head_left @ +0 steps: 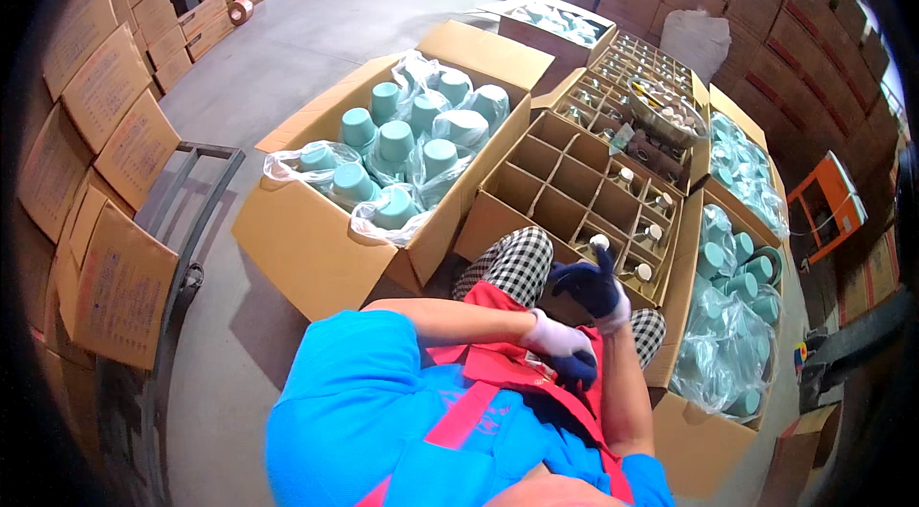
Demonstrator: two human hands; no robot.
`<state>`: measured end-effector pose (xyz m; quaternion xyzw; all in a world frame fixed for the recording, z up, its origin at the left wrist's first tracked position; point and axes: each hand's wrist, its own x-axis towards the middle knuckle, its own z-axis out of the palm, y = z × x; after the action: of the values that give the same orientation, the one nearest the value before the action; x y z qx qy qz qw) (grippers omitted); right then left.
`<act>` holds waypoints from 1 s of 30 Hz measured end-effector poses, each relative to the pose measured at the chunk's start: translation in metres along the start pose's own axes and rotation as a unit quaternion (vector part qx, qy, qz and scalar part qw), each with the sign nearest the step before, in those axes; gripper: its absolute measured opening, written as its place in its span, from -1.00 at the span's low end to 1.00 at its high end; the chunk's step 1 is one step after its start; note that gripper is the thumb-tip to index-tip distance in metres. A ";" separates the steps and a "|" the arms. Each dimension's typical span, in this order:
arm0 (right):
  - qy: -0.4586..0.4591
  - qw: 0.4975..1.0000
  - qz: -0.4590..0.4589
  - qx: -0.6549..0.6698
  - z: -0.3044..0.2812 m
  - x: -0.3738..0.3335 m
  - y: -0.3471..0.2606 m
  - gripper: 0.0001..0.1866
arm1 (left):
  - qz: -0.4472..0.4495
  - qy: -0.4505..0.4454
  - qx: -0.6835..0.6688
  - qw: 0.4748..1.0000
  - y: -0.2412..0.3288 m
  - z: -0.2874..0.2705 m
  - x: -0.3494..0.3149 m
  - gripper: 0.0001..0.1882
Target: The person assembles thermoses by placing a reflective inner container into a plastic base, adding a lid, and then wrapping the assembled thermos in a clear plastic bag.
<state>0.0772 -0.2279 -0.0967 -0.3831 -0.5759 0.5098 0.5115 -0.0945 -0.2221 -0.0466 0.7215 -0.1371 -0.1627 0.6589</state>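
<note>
I sit with checkered trousers and a red apron, both hands in white gloves with dark blue palms. My right hand (592,285) is raised in front of my knees, fingers spread, holding nothing. My left hand (563,346) reaches across my lap to the right wrist, its fingers curled; I cannot tell whether it grips the glove cuff. Just beyond my hands stands a cardboard box with divider cells (565,183); some of its near-right cells hold small glass jars with white lids (647,235).
An open carton of teal caps in plastic bags (402,157) stands front left. Another carton of bagged teal caps (737,301) is at my right. Further divided boxes (627,76) and a basket (667,120) lie behind. A metal trolley (191,220) and stacked cartons (105,124) line the left.
</note>
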 end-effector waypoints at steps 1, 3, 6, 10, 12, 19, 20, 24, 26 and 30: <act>-0.016 0.983 0.024 0.182 0.015 0.010 -0.037 -0.34 | -0.017 0.021 0.041 0.999 -0.038 -0.023 -0.001 -0.78; 0.013 0.917 0.008 0.399 0.069 0.017 -0.098 -0.09 | -0.058 0.117 -0.068 0.989 -0.107 -0.065 -0.016 -0.71; -0.110 0.941 -0.045 0.316 0.118 0.017 -0.150 -0.16 | 0.057 0.145 -0.267 0.951 -0.063 -0.059 -0.006 -0.69; -0.353 0.931 -0.048 0.084 0.122 -0.010 -0.179 -0.59 | 0.157 0.127 -0.050 0.978 0.073 -0.026 -0.033 -0.63; -0.431 0.901 -0.048 -0.005 0.121 -0.022 -0.182 -0.66 | 0.061 0.168 0.113 0.977 0.103 -0.013 -0.048 -0.63; -0.241 0.968 -0.039 0.064 0.123 -0.018 -0.174 -0.69 | 0.080 0.284 -0.157 0.942 0.099 -0.008 -0.032 -0.72; -0.226 0.971 -0.044 0.069 0.123 -0.016 -0.170 -0.69 | 0.080 0.287 -0.204 0.933 0.111 -0.010 -0.030 -0.72; -0.162 0.984 -0.055 0.057 0.125 -0.001 -0.166 -0.70 | 0.150 0.228 -0.170 0.947 0.130 -0.004 -0.011 -0.69; -0.113 0.991 -0.061 0.043 0.133 0.015 -0.166 -0.71 | 0.171 0.176 -0.107 0.964 0.118 0.001 0.004 -0.71; 0.018 0.996 -0.086 0.027 0.134 0.060 -0.143 -0.72 | 0.259 0.485 -0.236 0.802 0.064 -0.008 0.013 -0.71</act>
<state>-0.0535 -0.2225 0.0615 -0.3274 -0.5834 0.4719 0.5743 -0.0788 -0.2263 0.0175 0.4661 0.0613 0.3571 0.8072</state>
